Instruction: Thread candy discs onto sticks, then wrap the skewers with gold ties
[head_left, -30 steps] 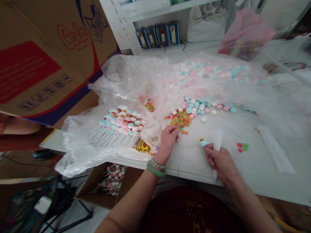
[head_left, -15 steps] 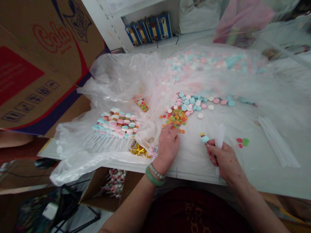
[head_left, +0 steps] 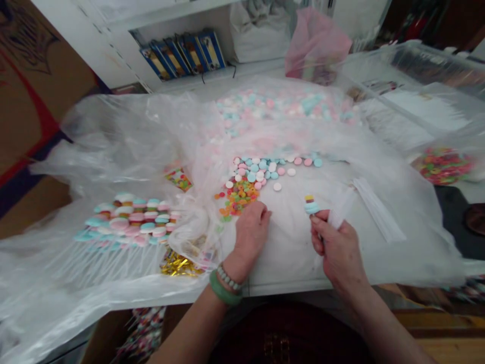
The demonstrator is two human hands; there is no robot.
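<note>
My right hand (head_left: 339, 247) grips a thin stick topped with blue and white marshmallow discs and small yellow and brown pieces, a candy skewer (head_left: 311, 206). The same hand holds a bundle of white sticks (head_left: 341, 205). My left hand (head_left: 252, 230), with a beaded bracelet and a green bangle on the wrist, is just below the pile of ring-shaped gummies (head_left: 239, 194). Its fingertips are drawn together; whatever they may hold is hidden. Pink, white and blue marshmallow discs (head_left: 261, 169) lie loose behind the gummies.
Finished skewers (head_left: 132, 220) lie in rows at left on clear plastic, beside gold twist ties (head_left: 180, 263). Another white stick bundle (head_left: 381, 210) lies at right. A big bag of marshmallows (head_left: 284, 108) spreads across the back. A clear bin (head_left: 420, 60) stands at far right.
My view has swung to the right, bringing the bin and a bag of gummies into sight. My left hand has drawn back from the gummy pile, its fingers now closed. My right hand still holds the skewer.
</note>
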